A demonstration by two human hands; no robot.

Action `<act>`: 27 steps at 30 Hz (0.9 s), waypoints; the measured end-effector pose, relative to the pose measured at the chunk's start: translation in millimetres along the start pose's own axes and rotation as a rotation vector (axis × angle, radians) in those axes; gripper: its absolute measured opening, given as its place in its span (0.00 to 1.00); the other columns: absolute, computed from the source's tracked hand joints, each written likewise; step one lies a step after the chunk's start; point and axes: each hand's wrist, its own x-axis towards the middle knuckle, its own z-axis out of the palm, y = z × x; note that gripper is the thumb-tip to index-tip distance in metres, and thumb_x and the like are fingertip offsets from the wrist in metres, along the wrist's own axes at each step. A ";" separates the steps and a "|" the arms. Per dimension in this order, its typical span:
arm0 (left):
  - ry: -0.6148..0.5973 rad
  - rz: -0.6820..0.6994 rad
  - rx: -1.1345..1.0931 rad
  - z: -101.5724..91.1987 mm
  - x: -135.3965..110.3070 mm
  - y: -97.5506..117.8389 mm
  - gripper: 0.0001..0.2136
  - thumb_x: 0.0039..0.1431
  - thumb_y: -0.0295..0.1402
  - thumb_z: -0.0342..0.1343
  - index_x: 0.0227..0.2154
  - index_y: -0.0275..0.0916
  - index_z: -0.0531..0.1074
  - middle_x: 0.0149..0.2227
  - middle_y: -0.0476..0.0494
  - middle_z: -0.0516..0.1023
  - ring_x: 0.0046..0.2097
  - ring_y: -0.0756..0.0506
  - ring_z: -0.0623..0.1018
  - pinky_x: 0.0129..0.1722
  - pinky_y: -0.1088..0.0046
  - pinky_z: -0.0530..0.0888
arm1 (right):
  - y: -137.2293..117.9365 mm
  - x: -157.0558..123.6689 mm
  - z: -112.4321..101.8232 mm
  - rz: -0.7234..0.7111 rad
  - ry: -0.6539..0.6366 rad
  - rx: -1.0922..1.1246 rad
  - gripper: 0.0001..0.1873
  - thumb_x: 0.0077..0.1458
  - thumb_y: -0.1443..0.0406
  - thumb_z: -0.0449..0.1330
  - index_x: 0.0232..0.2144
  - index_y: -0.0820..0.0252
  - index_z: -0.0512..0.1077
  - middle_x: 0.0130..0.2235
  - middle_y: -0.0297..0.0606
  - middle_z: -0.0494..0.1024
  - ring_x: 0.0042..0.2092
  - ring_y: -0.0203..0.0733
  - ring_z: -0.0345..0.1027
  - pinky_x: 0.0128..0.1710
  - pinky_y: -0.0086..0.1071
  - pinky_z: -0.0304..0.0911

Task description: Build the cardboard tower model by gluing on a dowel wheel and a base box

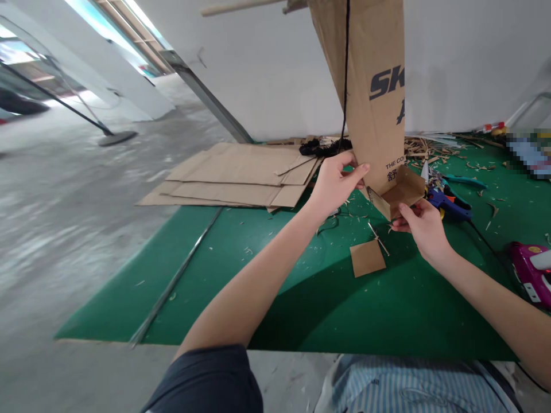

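Observation:
A tall brown cardboard strip (379, 109) with dark printed letters stands upright above the table, its top out of view. At its lower end the cardboard forms a small open box (402, 194). My left hand (336, 182) pinches the strip's left edge just above this box, thumb against fingertips. With thumb on the near wall and fingers underneath, my right hand (424, 228) grips the box's lower right corner. A black cord (345, 69) hangs along the strip's left side. Below the box, a small cardboard square (367, 258) lies beside a thin stick (379, 238).
Flat cardboard sheets (232, 172) are stacked at the back left of the green table (206, 287). A blue glue gun (450, 203) and teal-handled pliers (467, 181) lie right of the box. Cardboard scraps (424, 150) litter the back; a magenta device (529, 269) sits far right.

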 end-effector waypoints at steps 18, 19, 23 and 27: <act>0.066 -0.004 0.010 -0.4 1.4 -2.4 0.07 0.56 0.31 0.61 0.25 0.37 0.71 0.28 0.48 0.74 0.22 0.52 0.75 0.22 0.76 0.77 | 0.1 2.0 0.5 0.064 -0.047 0.150 0.22 0.44 0.52 0.72 0.29 0.56 0.65 0.23 0.26 0.71 0.26 0.34 0.73 0.30 0.30 0.77; 0.078 -0.012 0.013 -0.4 1.2 -2.2 0.06 0.56 0.31 0.61 0.26 0.37 0.71 0.28 0.48 0.75 0.23 0.52 0.75 0.23 0.76 0.77 | -1.1 1.5 0.8 0.072 -0.055 0.174 0.23 0.44 0.51 0.72 0.29 0.56 0.65 0.24 0.26 0.71 0.26 0.33 0.73 0.31 0.30 0.78; 0.120 -0.034 0.030 -1.7 2.4 -5.4 0.07 0.57 0.30 0.58 0.24 0.38 0.70 0.26 0.49 0.74 0.24 0.52 0.75 0.24 0.78 0.77 | -6.0 -1.8 2.3 0.107 -0.118 0.231 0.22 0.46 0.52 0.71 0.31 0.55 0.64 0.27 0.29 0.75 0.30 0.35 0.75 0.35 0.32 0.78; 0.145 0.005 0.098 -8.5 11.1 -22.6 0.10 0.57 0.30 0.57 0.22 0.39 0.66 0.23 0.51 0.69 0.24 0.52 0.73 0.24 0.78 0.75 | -5.8 -4.7 4.3 0.165 -0.151 0.136 0.18 0.52 0.55 0.68 0.38 0.55 0.66 0.30 0.32 0.78 0.31 0.38 0.77 0.34 0.35 0.78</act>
